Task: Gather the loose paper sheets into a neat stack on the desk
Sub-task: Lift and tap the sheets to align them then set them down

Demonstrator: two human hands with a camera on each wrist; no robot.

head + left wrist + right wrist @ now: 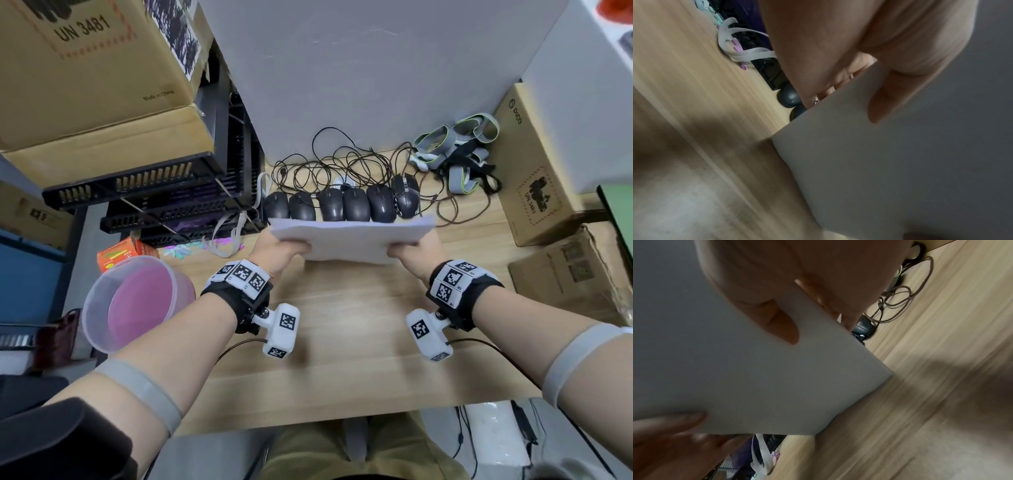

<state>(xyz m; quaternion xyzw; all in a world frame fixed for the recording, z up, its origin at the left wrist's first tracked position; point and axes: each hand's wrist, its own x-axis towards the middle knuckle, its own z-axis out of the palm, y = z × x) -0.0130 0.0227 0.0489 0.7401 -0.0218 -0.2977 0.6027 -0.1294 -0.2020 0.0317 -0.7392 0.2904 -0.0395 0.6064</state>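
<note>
Light wooden desk (342, 325) under both hands, row of black computer mice (342, 205) just beyond the fingertips. Bundle of white paper sheets (349, 240) held up off the desk between the hands, left hand (279, 248) and right hand (412, 255) each pinching a side edge, thumb on top. Looks like the squaring-up step; next probably tapping edges on the desk, then laying it flat.

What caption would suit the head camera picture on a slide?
Both hands, left hand and right hand, hold a stack of white paper above a wooden desk, before a row of computer mice.
</note>
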